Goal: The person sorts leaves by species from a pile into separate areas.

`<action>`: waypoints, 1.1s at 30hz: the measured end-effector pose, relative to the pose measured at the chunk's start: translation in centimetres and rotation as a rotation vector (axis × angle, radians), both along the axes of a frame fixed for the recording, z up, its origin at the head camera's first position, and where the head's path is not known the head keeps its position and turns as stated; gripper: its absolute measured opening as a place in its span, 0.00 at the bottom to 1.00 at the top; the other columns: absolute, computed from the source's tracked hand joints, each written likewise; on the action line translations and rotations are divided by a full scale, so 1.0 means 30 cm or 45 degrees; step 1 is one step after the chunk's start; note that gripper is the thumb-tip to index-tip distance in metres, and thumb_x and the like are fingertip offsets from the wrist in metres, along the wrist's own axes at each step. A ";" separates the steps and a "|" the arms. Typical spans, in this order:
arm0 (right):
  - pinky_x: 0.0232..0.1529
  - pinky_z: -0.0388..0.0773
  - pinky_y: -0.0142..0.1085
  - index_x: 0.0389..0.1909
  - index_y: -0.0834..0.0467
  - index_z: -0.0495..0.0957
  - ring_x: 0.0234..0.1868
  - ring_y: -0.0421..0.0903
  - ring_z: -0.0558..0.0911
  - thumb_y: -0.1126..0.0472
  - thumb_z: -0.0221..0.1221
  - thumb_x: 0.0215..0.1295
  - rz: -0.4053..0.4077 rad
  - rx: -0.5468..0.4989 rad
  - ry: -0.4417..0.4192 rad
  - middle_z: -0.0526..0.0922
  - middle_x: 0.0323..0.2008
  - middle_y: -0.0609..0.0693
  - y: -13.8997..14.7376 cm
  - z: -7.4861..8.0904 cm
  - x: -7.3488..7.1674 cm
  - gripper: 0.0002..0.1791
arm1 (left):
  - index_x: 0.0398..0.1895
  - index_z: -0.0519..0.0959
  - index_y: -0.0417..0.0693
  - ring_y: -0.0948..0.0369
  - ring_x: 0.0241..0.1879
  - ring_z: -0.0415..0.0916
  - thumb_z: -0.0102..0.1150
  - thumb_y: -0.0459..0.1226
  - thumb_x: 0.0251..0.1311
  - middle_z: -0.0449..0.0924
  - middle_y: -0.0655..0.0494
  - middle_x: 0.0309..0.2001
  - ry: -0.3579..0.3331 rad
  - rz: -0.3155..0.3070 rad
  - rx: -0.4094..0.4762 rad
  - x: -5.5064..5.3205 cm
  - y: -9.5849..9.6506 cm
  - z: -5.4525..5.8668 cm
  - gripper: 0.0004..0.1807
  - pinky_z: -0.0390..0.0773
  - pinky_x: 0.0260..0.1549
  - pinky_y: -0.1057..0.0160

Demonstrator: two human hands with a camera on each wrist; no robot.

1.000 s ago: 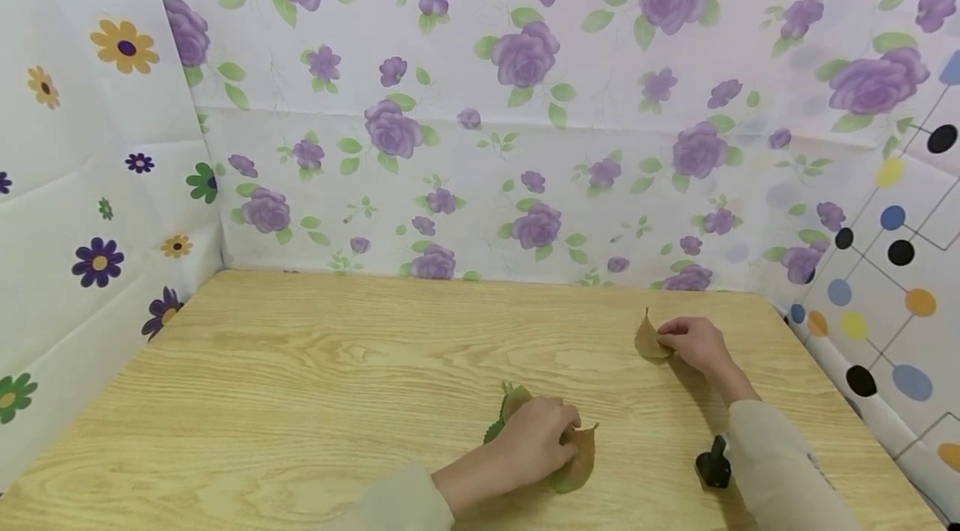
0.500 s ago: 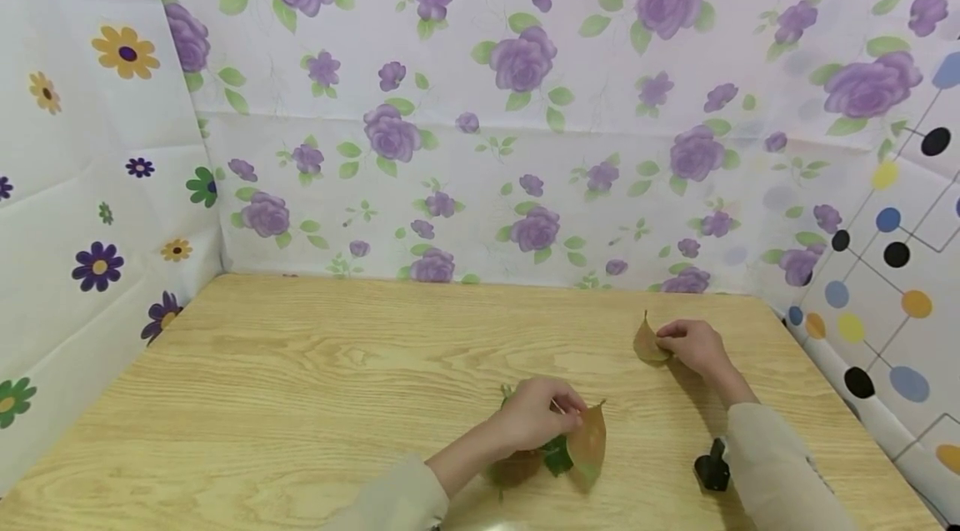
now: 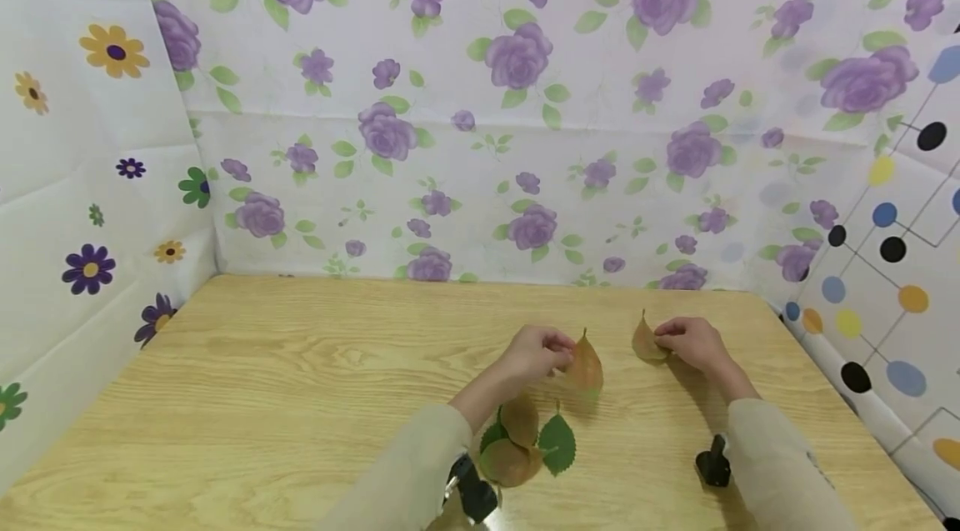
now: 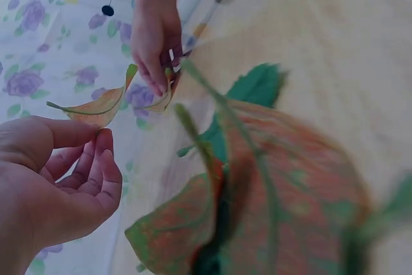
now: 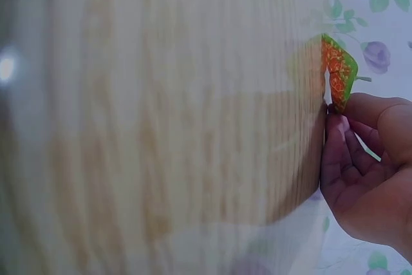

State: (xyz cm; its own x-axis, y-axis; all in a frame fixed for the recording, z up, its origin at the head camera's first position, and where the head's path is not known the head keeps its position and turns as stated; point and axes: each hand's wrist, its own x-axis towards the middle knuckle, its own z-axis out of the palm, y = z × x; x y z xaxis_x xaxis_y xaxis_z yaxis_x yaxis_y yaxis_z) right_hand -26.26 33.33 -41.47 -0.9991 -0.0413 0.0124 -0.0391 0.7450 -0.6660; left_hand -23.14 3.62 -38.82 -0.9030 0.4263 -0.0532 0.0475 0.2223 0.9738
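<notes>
My left hand (image 3: 531,358) pinches a brownish-orange leaf (image 3: 585,366) between thumb and fingertips, its stem pointing up. In the left wrist view this leaf (image 4: 103,106) looks curved and is held by its edge. Farther right, my right hand (image 3: 693,345) pinches the side of another yellow-brown leaf (image 3: 646,342) at the table surface. The right wrist view shows that leaf (image 5: 341,72) with a bright orange face and green rim. Below the left hand lies a small group of leaves: a toothed green leaf (image 3: 557,443), a round brown leaf (image 3: 507,463) and others overlapping.
A wood-grain table (image 3: 315,398) lies under both hands. Floral sheets (image 3: 450,139) hang behind it, with a dotted sheet (image 3: 885,306) on the right. Small black devices sit by the left wrist (image 3: 474,491) and the right sleeve (image 3: 714,463).
The left hand has lifted a brown leaf from the group and carried it away from me, towards the right hand's leaf. The right hand stays in place on its leaf.
</notes>
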 end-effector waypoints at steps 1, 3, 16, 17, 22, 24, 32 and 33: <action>0.41 0.77 0.48 0.45 0.70 0.80 0.42 0.59 0.79 0.63 0.58 0.67 0.006 0.005 0.004 0.81 0.42 0.64 -0.001 0.001 -0.001 0.13 | 0.44 0.81 0.37 0.62 0.31 0.77 0.58 0.28 0.63 0.79 0.54 0.32 0.000 0.011 -0.006 -0.014 0.009 0.005 0.08 0.80 0.38 0.54; 0.41 0.76 0.49 0.44 0.69 0.80 0.41 0.58 0.79 0.63 0.59 0.67 0.005 0.011 0.009 0.82 0.41 0.64 -0.004 0.001 -0.002 0.13 | 0.45 0.81 0.37 0.62 0.32 0.78 0.58 0.28 0.63 0.80 0.54 0.33 -0.005 0.029 -0.015 -0.041 0.028 0.013 0.09 0.80 0.39 0.55; 0.40 0.76 0.46 0.45 0.68 0.81 0.41 0.56 0.79 0.61 0.58 0.68 -0.043 -0.003 -0.014 0.82 0.43 0.63 -0.006 -0.009 -0.010 0.13 | 0.48 0.77 0.30 0.58 0.30 0.78 0.57 0.22 0.53 0.81 0.49 0.32 0.009 0.213 -0.085 -0.152 0.168 -0.004 0.17 0.79 0.30 0.64; 0.40 0.76 0.46 0.45 0.68 0.81 0.42 0.57 0.79 0.61 0.58 0.68 -0.047 -0.001 -0.016 0.82 0.43 0.63 -0.007 -0.008 -0.009 0.13 | 0.47 0.78 0.30 0.58 0.31 0.77 0.58 0.22 0.53 0.81 0.48 0.33 0.025 0.226 -0.107 -0.157 0.176 -0.004 0.16 0.78 0.30 0.66; 0.42 0.76 0.47 0.44 0.68 0.81 0.43 0.58 0.78 0.62 0.58 0.67 -0.067 -0.013 -0.026 0.81 0.43 0.64 -0.015 0.000 -0.006 0.13 | 0.41 0.81 0.33 0.58 0.35 0.77 0.61 0.24 0.51 0.82 0.49 0.36 0.086 0.270 -0.212 -0.172 0.205 -0.003 0.13 0.77 0.33 0.69; 0.41 0.76 0.46 0.44 0.68 0.81 0.43 0.58 0.78 0.62 0.57 0.68 -0.076 -0.023 -0.032 0.81 0.43 0.64 -0.017 0.001 -0.005 0.13 | 0.39 0.82 0.34 0.58 0.36 0.78 0.62 0.24 0.51 0.82 0.50 0.34 0.101 0.278 -0.240 -0.173 0.215 -0.003 0.11 0.77 0.36 0.69; 0.40 0.77 0.44 0.46 0.69 0.80 0.41 0.56 0.78 0.62 0.57 0.68 -0.102 -0.055 -0.057 0.81 0.44 0.64 -0.020 0.007 -0.005 0.14 | 0.36 0.83 0.35 0.57 0.38 0.77 0.64 0.26 0.53 0.81 0.50 0.33 0.082 0.308 -0.272 -0.184 0.258 -0.035 0.06 0.78 0.37 0.68; 0.40 0.77 0.44 0.46 0.69 0.80 0.41 0.55 0.79 0.62 0.57 0.68 -0.106 -0.056 -0.058 0.81 0.44 0.64 -0.020 0.006 -0.006 0.14 | 0.36 0.83 0.35 0.57 0.38 0.77 0.64 0.27 0.54 0.81 0.50 0.33 0.087 0.310 -0.276 -0.185 0.262 -0.039 0.06 0.77 0.37 0.69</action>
